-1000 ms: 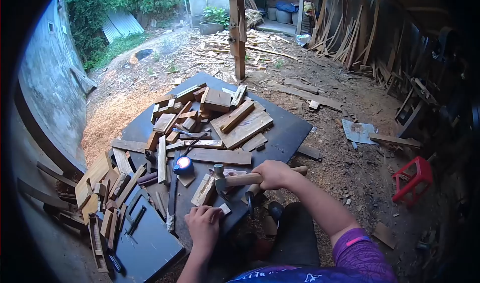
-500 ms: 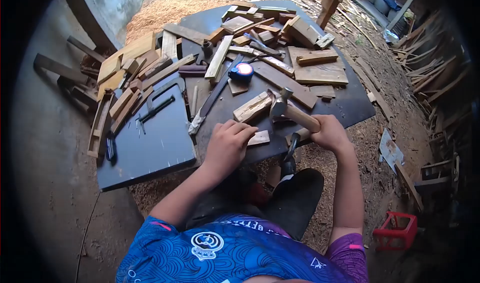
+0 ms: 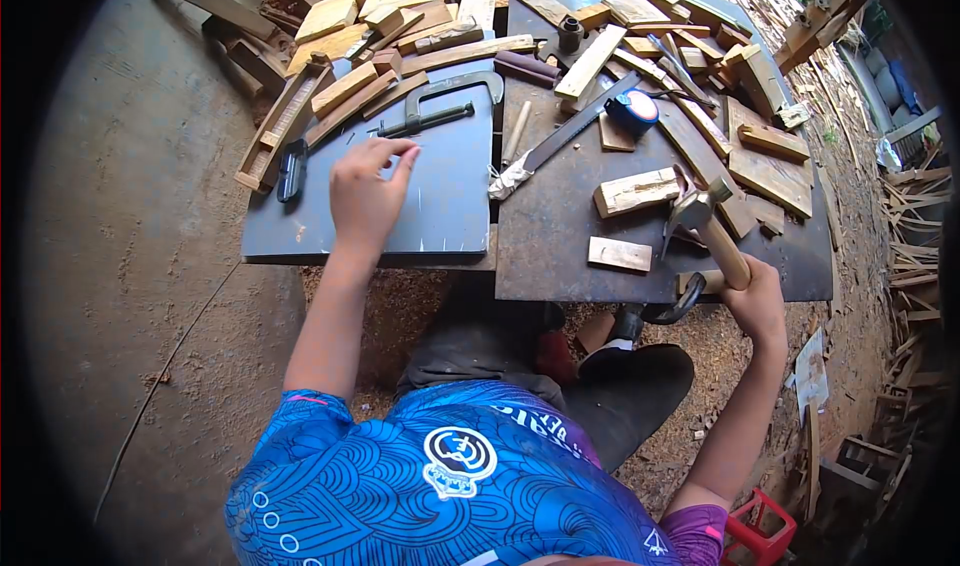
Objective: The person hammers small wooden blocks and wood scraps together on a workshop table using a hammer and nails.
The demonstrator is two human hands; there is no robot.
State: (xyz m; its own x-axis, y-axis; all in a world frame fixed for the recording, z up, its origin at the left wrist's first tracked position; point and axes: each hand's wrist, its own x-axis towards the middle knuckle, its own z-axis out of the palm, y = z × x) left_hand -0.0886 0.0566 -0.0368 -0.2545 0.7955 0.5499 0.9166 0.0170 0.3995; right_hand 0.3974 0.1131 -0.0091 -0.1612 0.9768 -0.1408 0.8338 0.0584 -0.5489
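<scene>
My right hand (image 3: 757,301) is wrapped round the wooden handle of a claw hammer (image 3: 725,249), its metal head over the table beside a rough wood block (image 3: 637,193). A small flat wood piece (image 3: 620,254) lies left of the hammer. My left hand (image 3: 370,191) is over the grey-blue board (image 3: 445,201), thumb and forefinger pressed together; anything between them is too small to make out. Just beyond it lie a G-clamp (image 3: 440,106) and small nails (image 3: 350,138). Another clamp (image 3: 682,301) grips the table's front edge below the hammer.
A tape measure (image 3: 633,113) and a handsaw (image 3: 570,136) lie mid-table. Wood offcuts (image 3: 592,63) crowd the back. A dark folded tool (image 3: 291,171) sits at the left edge near a wooden tray (image 3: 270,141). A red stool (image 3: 760,526) stands on the floor at right.
My left hand has moved left, from beside the small wood piece to over the grey-blue board near the clamp. The hammer stays in my right hand. The view has turned left.
</scene>
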